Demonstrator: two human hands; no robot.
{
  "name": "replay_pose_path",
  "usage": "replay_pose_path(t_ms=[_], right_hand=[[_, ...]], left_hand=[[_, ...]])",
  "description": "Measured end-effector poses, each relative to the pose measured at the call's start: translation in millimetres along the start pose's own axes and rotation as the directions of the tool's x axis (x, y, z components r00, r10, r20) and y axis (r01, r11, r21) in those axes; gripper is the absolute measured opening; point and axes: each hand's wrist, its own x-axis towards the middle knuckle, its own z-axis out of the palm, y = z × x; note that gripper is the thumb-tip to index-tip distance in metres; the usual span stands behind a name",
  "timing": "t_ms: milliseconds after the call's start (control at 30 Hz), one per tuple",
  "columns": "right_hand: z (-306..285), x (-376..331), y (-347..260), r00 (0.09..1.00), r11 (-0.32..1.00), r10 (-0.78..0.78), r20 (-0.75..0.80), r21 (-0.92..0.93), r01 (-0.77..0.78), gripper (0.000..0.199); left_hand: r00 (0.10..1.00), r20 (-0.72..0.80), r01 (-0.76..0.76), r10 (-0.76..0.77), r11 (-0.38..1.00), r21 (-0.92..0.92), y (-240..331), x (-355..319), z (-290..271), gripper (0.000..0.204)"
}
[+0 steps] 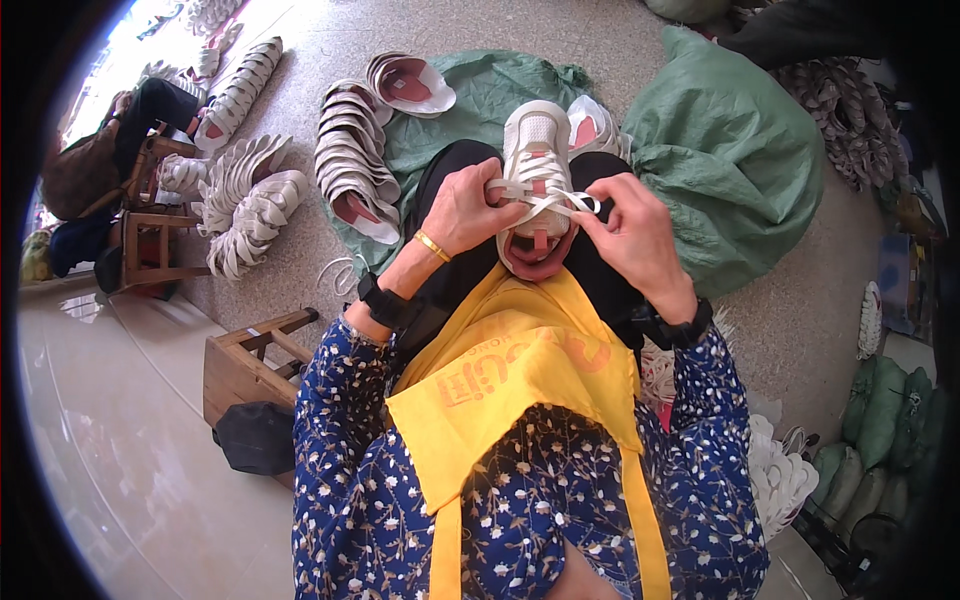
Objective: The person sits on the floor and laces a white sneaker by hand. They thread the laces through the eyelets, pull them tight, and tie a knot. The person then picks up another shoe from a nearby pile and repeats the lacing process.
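Observation:
A white sneaker (pixel 540 135) with a pink lining rests between my knees, its toe pointing away from me. White shoelaces (pixel 545 200) cross over its tongue and form loops near the ankle opening. On the left side of the laces, my left hand (pixel 470 208) pinches a lace between thumb and forefinger. My right hand (pixel 632 228) pinches the lace on the other side, with a loop standing out by its fingertips. Both hands are just above the shoe's opening. A yellow apron (pixel 510 350) covers my lap right below the shoe's heel.
Nested white shoe uppers (pixel 350 150) lie on a green sheet (pixel 440 130) to the left. A stuffed green sack (pixel 730 160) stands at the right. Wooden stools (pixel 255 360) and more stacked uppers (pixel 255 215) are further left. Green bundles (pixel 880 410) sit at the far right.

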Motion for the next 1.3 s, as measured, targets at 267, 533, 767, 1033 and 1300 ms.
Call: replay_pose_path(t_ms=[267,533,767,1033,1300], right_hand=[[2,26,17,0.909,0.909,0.217,0.356,0.266,-0.321,0.012],[3,37,29,0.964,0.981,0.128,0.232,0.112,-0.157,0.016],[-9,31,28,0.804,0.629,0.086,0.589,0.593,-0.502,0.015],[15,10,61,0.89,0.349,0.216,0.402,0.819,-0.455,0.014],[29,12,58,0.931,0.663,0.228,0.286,0.654,-0.364,0.024]], left_hand=[[1.0,-0.012,-0.002,0.002,1.0,-0.004,-2,-2,1,0.041],[0.999,-0.03,-0.028,0.028,1.0,-0.004,-2,-3,1,0.04],[0.998,-0.062,-0.014,0.01,0.998,-0.065,-1,-9,3,0.042],[0.996,-0.016,0.079,-0.084,0.978,-0.192,16,-31,-1,0.045],[0.977,0.032,0.198,-0.209,0.849,-0.49,-8,-39,-4,0.031]])
